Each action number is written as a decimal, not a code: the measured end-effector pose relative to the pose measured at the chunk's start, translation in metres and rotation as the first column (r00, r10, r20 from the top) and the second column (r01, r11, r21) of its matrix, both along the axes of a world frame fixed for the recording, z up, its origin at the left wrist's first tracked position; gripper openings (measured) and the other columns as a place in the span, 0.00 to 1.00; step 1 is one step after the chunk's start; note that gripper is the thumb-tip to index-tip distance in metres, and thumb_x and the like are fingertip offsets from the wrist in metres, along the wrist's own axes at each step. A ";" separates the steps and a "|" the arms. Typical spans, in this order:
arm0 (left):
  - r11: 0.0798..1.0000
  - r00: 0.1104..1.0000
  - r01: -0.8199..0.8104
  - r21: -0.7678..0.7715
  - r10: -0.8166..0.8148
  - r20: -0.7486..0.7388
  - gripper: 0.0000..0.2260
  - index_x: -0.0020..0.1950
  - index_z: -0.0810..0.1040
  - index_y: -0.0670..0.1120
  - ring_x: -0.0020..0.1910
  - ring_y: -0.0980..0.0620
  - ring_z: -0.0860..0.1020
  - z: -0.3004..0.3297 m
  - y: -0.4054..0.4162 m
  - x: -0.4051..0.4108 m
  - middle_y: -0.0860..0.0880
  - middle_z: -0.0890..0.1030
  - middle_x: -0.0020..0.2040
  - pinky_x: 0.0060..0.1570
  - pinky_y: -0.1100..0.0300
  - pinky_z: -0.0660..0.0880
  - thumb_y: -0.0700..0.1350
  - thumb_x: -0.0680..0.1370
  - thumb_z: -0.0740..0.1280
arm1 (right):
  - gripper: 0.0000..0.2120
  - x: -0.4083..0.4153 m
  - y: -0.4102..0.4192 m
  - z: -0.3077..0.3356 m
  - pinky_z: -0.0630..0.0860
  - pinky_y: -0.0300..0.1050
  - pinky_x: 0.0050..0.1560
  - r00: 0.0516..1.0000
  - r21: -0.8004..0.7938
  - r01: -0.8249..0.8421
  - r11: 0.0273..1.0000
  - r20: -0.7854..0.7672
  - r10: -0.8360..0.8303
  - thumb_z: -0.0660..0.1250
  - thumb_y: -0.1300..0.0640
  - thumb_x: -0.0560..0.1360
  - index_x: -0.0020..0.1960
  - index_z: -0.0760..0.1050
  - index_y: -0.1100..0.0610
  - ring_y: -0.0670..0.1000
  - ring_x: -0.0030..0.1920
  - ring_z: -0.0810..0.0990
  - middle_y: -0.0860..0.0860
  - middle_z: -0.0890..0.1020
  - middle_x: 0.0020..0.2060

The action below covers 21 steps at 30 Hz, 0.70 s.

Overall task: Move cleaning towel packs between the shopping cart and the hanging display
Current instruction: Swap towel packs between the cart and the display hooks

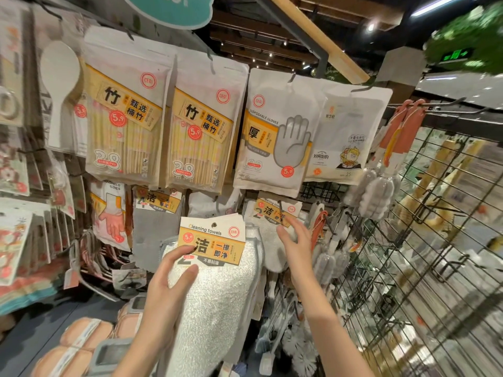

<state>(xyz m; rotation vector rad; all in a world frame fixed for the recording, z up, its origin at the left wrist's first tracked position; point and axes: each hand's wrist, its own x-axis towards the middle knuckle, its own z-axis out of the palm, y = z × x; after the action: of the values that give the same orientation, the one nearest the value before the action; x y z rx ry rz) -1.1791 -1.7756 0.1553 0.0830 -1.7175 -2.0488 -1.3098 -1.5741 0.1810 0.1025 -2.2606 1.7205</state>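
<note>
A towel pack held up at the hanging display

The towel pack (215,273) hangs upright, long axis vertical, label card on top, in front of the display rack (424,213). The left hand (166,292) grips its left edge, thumb across the card. The right hand (295,240), fingers loose, touches a hanging pack (275,213); the held pack's lower end is hidden by the forearm.

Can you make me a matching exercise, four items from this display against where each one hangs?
Items:
1. bamboo chopsticks packs
2. disposable gloves pack
3. white cleaning towel pack
4. bottle brushes

Places:
A. right, on the wire grid
B. top row, left
C. held in the left hand
D. top row, centre, above the right hand

Pairs: 1-B, 2-D, 3-C, 4-A
</note>
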 end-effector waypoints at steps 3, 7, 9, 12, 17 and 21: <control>1.000 1.000 0.010 -0.011 -0.010 0.009 0.15 0.55 0.78 0.55 0.53 0.74 0.73 -0.001 0.003 0.002 0.65 0.79 0.53 0.53 0.69 0.65 0.35 0.76 0.66 | 0.16 0.025 -0.018 0.010 0.57 0.33 0.63 0.987 0.024 -0.162 0.987 -0.006 0.162 0.63 0.50 0.78 0.65 0.72 0.48 0.40 0.67 0.61 0.46 0.65 0.68; 1.000 1.000 0.011 -0.023 -0.012 -0.007 0.15 0.56 0.78 0.54 0.55 0.72 0.73 -0.002 0.007 0.005 0.63 0.78 0.56 0.54 0.69 0.66 0.35 0.76 0.66 | 0.20 0.045 -0.036 0.011 0.55 0.39 0.70 0.969 0.144 -0.246 0.958 0.040 0.243 0.67 0.48 0.74 0.65 0.71 0.44 0.44 0.70 0.60 0.46 0.65 0.68; 1.000 1.000 0.007 -0.018 -0.007 -0.012 0.15 0.57 0.78 0.53 0.55 0.72 0.73 -0.002 0.008 0.006 0.60 0.78 0.57 0.54 0.68 0.66 0.35 0.76 0.66 | 0.24 0.054 -0.041 0.010 0.55 0.35 0.68 0.963 0.178 -0.268 0.947 0.045 0.264 0.70 0.49 0.72 0.67 0.69 0.45 0.43 0.70 0.61 0.45 0.64 0.67; 1.000 1.000 -0.004 -0.009 0.004 -0.022 0.16 0.57 0.78 0.54 0.57 0.71 0.72 -0.003 0.008 0.008 0.61 0.78 0.58 0.55 0.67 0.66 0.35 0.76 0.66 | 0.30 0.067 -0.046 0.009 0.55 0.19 0.59 0.967 0.157 -0.253 0.955 0.025 0.252 0.73 0.56 0.71 0.69 0.67 0.47 0.42 0.68 0.62 0.45 0.64 0.66; 0.999 0.999 -0.036 0.009 0.036 -0.002 0.21 0.63 0.72 0.59 0.59 0.70 0.70 -0.002 0.009 0.012 0.64 0.74 0.60 0.55 0.67 0.66 0.36 0.77 0.65 | 0.26 0.086 -0.053 0.006 0.57 0.14 0.52 0.973 0.159 -0.219 0.963 -0.031 0.227 0.75 0.59 0.69 0.57 0.67 0.40 0.29 0.59 0.65 0.42 0.64 0.63; 0.998 0.999 -0.048 0.051 0.047 0.016 0.30 0.70 0.63 0.61 0.59 0.60 0.72 0.002 0.012 0.016 0.58 0.71 0.63 0.54 0.64 0.68 0.36 0.76 0.67 | 0.22 0.094 -0.056 0.006 0.68 0.23 0.49 0.978 0.103 -0.206 0.973 -0.014 0.209 0.75 0.60 0.68 0.52 0.66 0.45 0.31 0.54 0.71 0.40 0.68 0.56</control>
<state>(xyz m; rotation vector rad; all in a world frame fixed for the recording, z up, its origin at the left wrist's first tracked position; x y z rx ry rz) -1.1636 -1.7631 0.1573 0.1547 -1.6558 -2.0631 -1.2162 -1.6302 0.1866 0.3933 -2.3914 1.6908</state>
